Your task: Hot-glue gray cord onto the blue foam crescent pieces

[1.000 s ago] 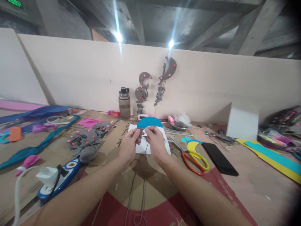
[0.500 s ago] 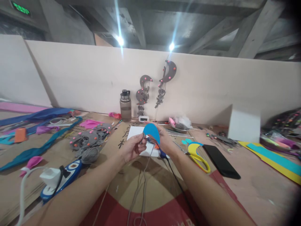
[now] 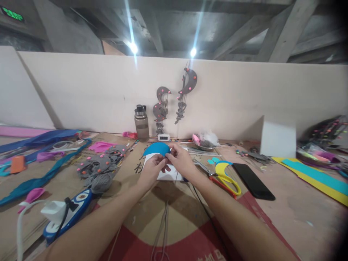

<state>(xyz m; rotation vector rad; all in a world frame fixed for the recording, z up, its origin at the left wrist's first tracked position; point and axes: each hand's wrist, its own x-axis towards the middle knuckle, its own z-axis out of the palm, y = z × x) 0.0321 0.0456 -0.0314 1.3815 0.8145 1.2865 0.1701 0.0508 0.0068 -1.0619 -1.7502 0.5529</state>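
A blue crescent-shaped piece (image 3: 156,148) is held up over a white sheet (image 3: 168,177). My left hand (image 3: 153,169) is closed on its lower edge. My right hand (image 3: 181,159) pinches the piece's right tip, with the fingertips of both hands close together. Grey cord (image 3: 164,221) trails below the hands over the cardboard; where it meets the piece is hidden by my fingers. Right of my right hand lie scissors with yellow and orange handles (image 3: 227,183) and a yellow and blue crescent (image 3: 222,167).
A black phone (image 3: 252,181) lies on the right. On the left are a grey yarn ball (image 3: 101,183), grey pieces with pink and orange dots (image 3: 99,164), and a blue-and-white power strip (image 3: 69,215). A water bottle (image 3: 141,125) stands before the white partition (image 3: 95,90), where dotted grey crescents (image 3: 190,81) hang.
The blue crescent has turned and shifted left, its arch now upward. My right hand has moved from behind the piece to its right tip, beside my left fingers.
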